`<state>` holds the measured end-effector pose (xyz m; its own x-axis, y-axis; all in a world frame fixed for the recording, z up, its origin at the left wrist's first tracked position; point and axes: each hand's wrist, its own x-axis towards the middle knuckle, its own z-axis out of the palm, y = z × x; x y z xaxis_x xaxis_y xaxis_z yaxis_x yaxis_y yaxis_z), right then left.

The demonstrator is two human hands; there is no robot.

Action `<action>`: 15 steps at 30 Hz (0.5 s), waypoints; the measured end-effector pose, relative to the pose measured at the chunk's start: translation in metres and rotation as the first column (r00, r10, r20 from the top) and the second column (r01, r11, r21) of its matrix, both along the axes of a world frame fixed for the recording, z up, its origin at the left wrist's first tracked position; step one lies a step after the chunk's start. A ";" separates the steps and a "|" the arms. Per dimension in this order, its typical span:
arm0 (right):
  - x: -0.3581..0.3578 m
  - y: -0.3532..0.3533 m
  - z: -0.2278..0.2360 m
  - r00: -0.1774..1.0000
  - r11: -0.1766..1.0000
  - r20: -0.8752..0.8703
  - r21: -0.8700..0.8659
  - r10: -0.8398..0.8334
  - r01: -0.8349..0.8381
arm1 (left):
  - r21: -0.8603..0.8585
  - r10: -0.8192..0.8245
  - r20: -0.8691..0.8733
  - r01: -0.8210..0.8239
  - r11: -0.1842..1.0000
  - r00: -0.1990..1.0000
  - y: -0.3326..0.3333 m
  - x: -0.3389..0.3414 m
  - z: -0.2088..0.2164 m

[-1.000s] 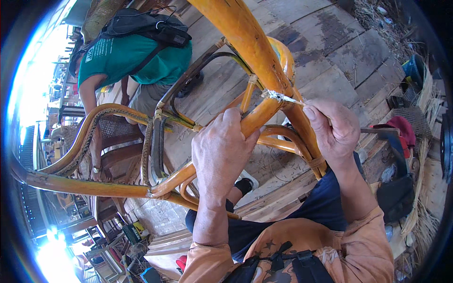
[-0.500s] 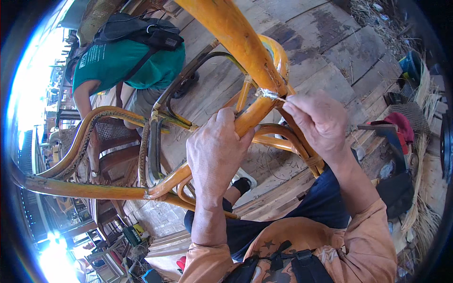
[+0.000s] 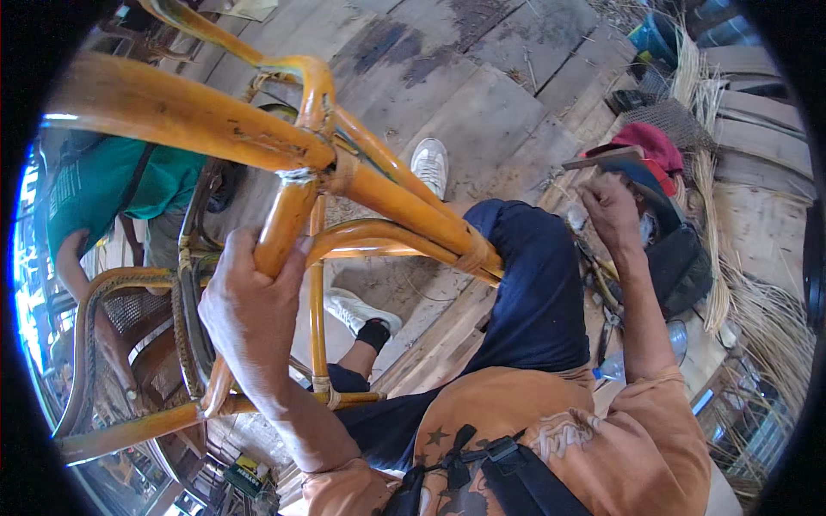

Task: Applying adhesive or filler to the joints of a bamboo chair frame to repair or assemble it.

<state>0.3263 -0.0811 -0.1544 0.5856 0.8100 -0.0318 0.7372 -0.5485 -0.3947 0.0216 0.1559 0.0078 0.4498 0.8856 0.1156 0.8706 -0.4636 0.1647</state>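
A yellow-orange rattan furniture frame [image 3: 379,193] leans across in front of me, several poles meeting at one joint. My left hand [image 3: 252,314] is wrapped round a short rattan pole just below that joint. White, frayed-looking binding [image 3: 297,175] circles the joint, and a tan strip wraps the pole beside it. Out to the right, apart from the frame, is my right hand [image 3: 613,206], its fingers curled closed. Whatever may be in them is hidden. Beyond it lie a red cloth cap [image 3: 647,148] and a dark bag [image 3: 675,271].
A person in a green shirt [image 3: 103,185] bends at the left beside a brown chair with a woven panel [image 3: 142,305]. Long pale fibre strands [image 3: 770,344] lie at the right, near pliers [image 3: 609,327] and a clear plastic bottle [image 3: 675,340]. Wooden planks [image 3: 456,77] form the floor.
My right hand has left the binding at the joint and swung out to the right. My left hand keeps its hold on the pole, while the frame now appears farther left in view.
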 end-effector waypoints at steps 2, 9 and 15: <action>0.004 -0.028 -0.034 0.996 0.990 0.018 -0.110 -0.091 0.093 | -0.016 0.002 -0.012 -0.002 1.000 1.000 0.000 0.001 -0.002; 0.012 -0.039 -0.080 0.981 0.877 0.169 -0.451 -0.099 0.166 | -0.061 0.034 -0.053 -0.037 0.997 0.998 0.000 -0.002 -0.002; 0.009 -0.031 -0.091 0.949 0.856 0.296 -0.514 0.111 0.060 | -0.062 0.032 -0.020 -0.034 0.998 0.999 0.001 0.001 -0.005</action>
<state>0.3351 -0.1123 -0.2449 0.6142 0.7421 -0.2685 0.7888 -0.5869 0.1825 0.0225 0.1569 0.0025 0.4218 0.9052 0.0518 0.8885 -0.4240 0.1754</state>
